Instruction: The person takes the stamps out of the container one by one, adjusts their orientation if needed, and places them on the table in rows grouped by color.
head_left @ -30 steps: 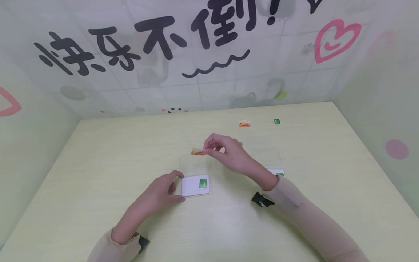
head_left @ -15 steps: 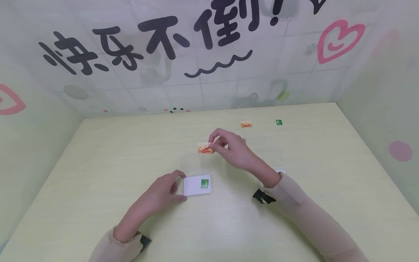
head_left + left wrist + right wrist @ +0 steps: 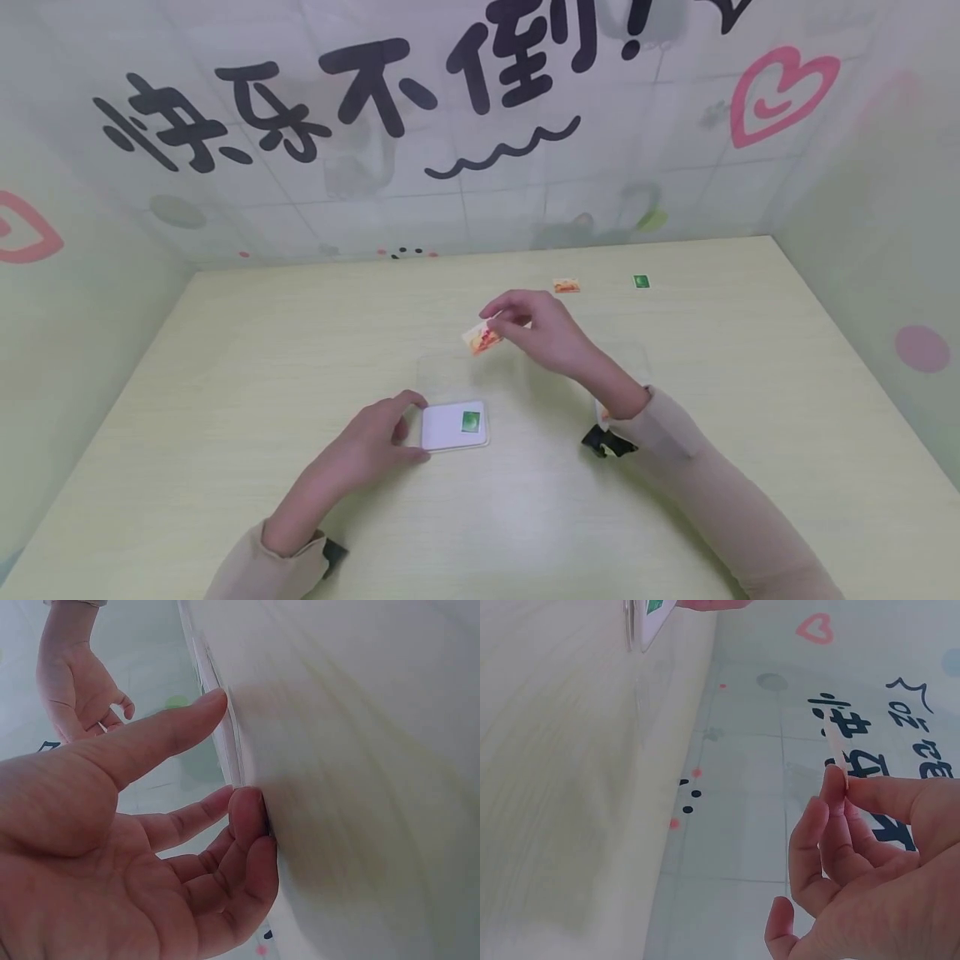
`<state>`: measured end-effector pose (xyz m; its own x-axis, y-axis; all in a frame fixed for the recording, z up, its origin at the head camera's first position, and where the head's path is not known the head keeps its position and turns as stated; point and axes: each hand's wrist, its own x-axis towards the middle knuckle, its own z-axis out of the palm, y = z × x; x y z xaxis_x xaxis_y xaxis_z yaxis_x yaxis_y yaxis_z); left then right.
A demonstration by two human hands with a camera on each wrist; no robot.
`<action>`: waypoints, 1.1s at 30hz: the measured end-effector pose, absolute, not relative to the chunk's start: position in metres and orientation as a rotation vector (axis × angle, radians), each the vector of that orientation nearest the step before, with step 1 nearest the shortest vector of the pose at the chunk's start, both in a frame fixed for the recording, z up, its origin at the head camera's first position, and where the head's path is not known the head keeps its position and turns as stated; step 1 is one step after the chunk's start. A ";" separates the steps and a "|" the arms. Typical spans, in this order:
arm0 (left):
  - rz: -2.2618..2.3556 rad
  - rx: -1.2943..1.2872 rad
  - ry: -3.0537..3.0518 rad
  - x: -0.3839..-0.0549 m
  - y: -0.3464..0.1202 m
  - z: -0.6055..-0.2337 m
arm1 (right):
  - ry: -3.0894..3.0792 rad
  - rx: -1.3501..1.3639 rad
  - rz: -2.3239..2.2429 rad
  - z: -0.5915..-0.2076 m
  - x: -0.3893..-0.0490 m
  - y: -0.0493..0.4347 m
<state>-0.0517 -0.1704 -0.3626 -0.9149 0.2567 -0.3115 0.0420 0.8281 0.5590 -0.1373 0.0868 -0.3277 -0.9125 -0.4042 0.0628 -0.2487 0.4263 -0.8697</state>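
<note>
A flat case (image 3: 441,429) with a white inside lies on the table, its clear lid folded back behind it. One green stamp (image 3: 471,422) rests on the right part of the white surface. My left hand (image 3: 371,442) holds the case at its left end, thumb at the near corner and forefinger at the far one. Above and beyond the case, my right hand (image 3: 551,337) pinches an orange-and-cream stamp (image 3: 482,337) between thumb and forefinger, clear of the table. From the right wrist view that stamp (image 3: 836,746) appears nearly edge-on.
Farther back on the table lie another orange stamp (image 3: 566,286) and another green stamp (image 3: 641,282). A second case (image 3: 601,412) is mostly hidden under my right forearm. Printed walls (image 3: 315,225) enclose the table at the back and sides.
My right hand has lifted the orange stamp and shifted slightly right, and the stamp now tilts. The left hand stays on the case. The whole head view has drifted a little.
</note>
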 end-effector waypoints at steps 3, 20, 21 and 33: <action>0.804 0.239 2.633 -0.051 -0.171 -0.362 | 2.503 -0.571 -1.534 -0.327 -0.140 0.088; 0.805 0.239 2.634 -0.051 -0.171 -0.362 | 2.426 -0.456 -1.692 -0.326 -0.148 0.095; 0.806 0.240 2.634 -0.051 -0.171 -0.362 | 2.426 -0.455 -1.694 -0.326 -0.149 0.095; 0.807 0.230 2.635 -0.052 -0.172 -0.364 | 2.450 -0.399 -1.693 -0.328 -0.156 0.099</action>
<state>-0.0523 -0.1716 -0.3640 -0.9166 0.2603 -0.3035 0.0458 0.8224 0.5670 -0.1560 0.0994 -0.3275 -0.9556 -0.2921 0.0380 -0.1388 0.3328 -0.9327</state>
